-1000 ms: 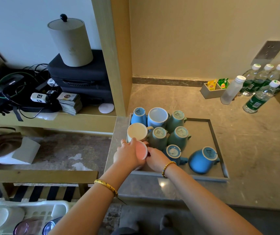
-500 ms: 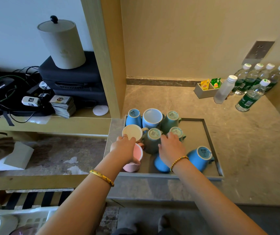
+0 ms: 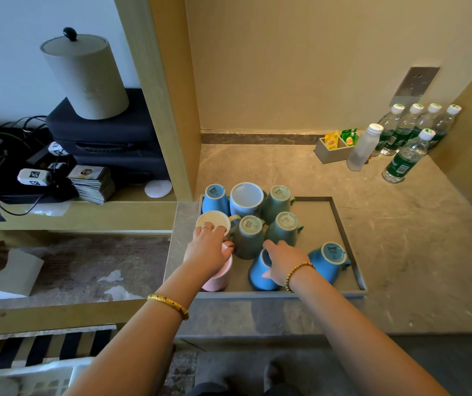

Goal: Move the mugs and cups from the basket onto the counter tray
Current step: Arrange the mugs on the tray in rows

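Both hands have shifted since the earlier frames: the right hand (image 3: 282, 260), which half a second ago lay spread over the green cups in the middle of the tray (image 3: 343, 232), now sits lower, on the upturned blue mug (image 3: 260, 271) at the tray's near edge. The left hand (image 3: 209, 251) has stayed on the pink cup (image 3: 219, 274), which now looks settled on the tray floor at the near left corner, just beside the blue mug. I judge this to be the last tidying of two cups already placed rather than a fresh carry.

As for the grip, the left hand's fingers curl down over the pink cup's upper end, with fingertips reaching toward the cream mug (image 3: 213, 222) behind it; whether they touch it I cannot tell. The right hand's thumb and fingers wrap the blue mug's base and side, clamped on it.

Around them, seven more pieces stand base-up on the tray: three across the back, the cream mug and two green cups (image 3: 282, 228) in the middle, and another blue mug (image 3: 329, 258) leaning at the right. The tray's right half is bare.

Farther out, the white basket (image 3: 43, 375) shows at the lower left corner of the view; its contents are too cut off to read. On the bench (image 3: 400, 252) stand water bottles (image 3: 406, 155) and a small tea-bag holder (image 3: 334, 150) near the far wall.
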A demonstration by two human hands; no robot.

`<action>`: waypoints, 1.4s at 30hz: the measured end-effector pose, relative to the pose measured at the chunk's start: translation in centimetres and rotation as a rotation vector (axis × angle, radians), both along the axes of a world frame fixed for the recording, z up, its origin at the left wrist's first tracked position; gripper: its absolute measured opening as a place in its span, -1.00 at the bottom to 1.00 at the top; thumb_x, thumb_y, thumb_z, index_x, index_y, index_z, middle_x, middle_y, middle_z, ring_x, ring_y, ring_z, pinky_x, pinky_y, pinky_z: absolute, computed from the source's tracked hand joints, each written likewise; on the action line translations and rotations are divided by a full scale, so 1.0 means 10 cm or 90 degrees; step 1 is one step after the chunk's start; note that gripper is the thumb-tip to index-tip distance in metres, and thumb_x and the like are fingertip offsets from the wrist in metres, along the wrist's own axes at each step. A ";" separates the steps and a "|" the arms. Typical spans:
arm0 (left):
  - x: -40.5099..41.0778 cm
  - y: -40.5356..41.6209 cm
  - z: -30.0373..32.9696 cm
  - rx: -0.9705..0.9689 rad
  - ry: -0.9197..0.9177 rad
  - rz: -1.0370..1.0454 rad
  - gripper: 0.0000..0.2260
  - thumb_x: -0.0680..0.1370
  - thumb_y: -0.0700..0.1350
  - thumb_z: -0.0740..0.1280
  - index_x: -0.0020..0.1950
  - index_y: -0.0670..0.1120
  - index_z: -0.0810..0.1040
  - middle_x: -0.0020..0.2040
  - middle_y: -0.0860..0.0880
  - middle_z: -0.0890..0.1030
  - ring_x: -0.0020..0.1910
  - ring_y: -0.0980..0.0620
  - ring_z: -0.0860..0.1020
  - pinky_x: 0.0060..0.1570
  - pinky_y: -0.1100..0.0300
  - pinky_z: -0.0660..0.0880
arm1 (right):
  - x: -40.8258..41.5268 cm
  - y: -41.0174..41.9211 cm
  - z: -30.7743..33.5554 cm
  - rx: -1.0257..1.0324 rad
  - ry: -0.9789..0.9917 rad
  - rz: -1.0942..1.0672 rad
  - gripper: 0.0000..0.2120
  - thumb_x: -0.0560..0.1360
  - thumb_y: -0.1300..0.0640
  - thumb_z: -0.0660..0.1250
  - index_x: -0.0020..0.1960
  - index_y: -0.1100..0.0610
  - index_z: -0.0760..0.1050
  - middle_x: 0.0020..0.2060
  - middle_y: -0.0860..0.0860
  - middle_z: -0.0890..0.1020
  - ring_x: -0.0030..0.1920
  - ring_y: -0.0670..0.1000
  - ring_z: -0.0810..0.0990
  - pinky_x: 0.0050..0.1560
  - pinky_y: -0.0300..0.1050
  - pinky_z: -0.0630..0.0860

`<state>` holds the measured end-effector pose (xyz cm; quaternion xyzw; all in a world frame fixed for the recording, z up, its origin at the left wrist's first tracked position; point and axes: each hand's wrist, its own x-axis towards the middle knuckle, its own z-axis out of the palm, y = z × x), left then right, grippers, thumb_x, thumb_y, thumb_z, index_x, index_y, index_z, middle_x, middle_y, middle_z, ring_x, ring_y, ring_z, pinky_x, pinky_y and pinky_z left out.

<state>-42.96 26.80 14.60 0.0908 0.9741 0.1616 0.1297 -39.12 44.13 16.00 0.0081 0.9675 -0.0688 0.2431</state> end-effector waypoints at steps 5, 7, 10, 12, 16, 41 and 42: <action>0.04 -0.06 -0.15 0.015 -0.018 -0.029 -0.58 0.57 0.08 0.19 0.39 -0.01 0.29 0.47 -0.05 0.24 0.46 -0.10 0.15 0.39 -0.09 0.24 | 0.03 -0.12 0.00 -0.016 0.034 0.026 -0.45 0.44 0.09 0.39 0.35 0.03 0.24 0.21 0.13 0.41 0.20 0.20 0.46 0.10 0.04 0.48; 0.06 -0.09 -0.20 0.018 -0.016 -0.026 -0.58 0.56 0.10 0.20 0.39 0.01 0.29 0.48 -0.02 0.23 0.47 -0.08 0.13 0.40 -0.09 0.20 | 0.03 -0.17 -0.01 -0.019 0.045 0.038 -0.45 0.44 0.15 0.38 0.36 0.00 0.24 0.22 0.12 0.39 0.22 0.20 0.42 0.10 0.05 0.48; 0.08 -0.11 -0.22 0.021 -0.001 -0.024 -0.56 0.54 0.12 0.23 0.39 0.04 0.30 0.48 0.00 0.25 0.47 -0.06 0.15 0.40 -0.05 0.17 | 0.03 -0.23 -0.06 -0.024 0.059 0.061 -0.46 0.45 0.24 0.34 0.36 -0.01 0.26 0.23 0.13 0.38 0.24 0.20 0.37 0.11 0.06 0.48; 0.11 -0.12 -0.22 0.033 0.009 -0.030 -0.56 0.53 0.10 0.25 0.39 0.06 0.32 0.48 0.02 0.26 0.46 -0.04 0.17 0.41 -0.03 0.14 | 0.04 -0.25 -0.09 -0.037 0.066 0.065 -0.45 0.44 0.26 0.33 0.37 -0.02 0.27 0.22 0.13 0.37 0.23 0.19 0.36 0.11 0.05 0.49; 0.17 -0.11 -0.17 0.056 0.028 -0.070 -0.59 0.52 0.11 0.28 0.35 0.09 0.40 0.41 0.07 0.35 0.42 0.01 0.21 0.42 -0.01 0.10 | 0.03 -0.21 -0.14 -0.079 0.067 0.051 -0.40 0.43 0.28 0.35 0.39 -0.04 0.24 0.22 0.09 0.36 0.21 0.18 0.35 0.11 0.01 0.47; 0.10 0.15 -0.12 -0.033 -0.001 -0.190 -0.46 0.43 0.16 0.38 0.36 0.04 0.36 0.33 0.01 0.45 0.37 -0.02 0.32 0.44 -0.07 0.07 | -0.13 0.00 -0.11 -0.284 -0.059 -0.110 -0.24 0.34 0.14 0.50 0.39 0.17 0.15 0.28 0.13 0.44 0.27 0.11 0.45 0.23 -0.04 0.40; 0.10 0.15 -0.12 -0.015 -0.005 -0.203 -0.41 0.43 0.16 0.38 0.40 0.05 0.30 0.35 0.01 0.43 0.38 -0.01 0.31 0.44 -0.05 0.09 | -0.13 0.08 -0.11 -0.257 -0.106 -0.102 -0.31 0.36 0.12 0.48 0.35 0.20 0.20 0.27 0.13 0.45 0.24 0.11 0.46 0.20 -0.06 0.41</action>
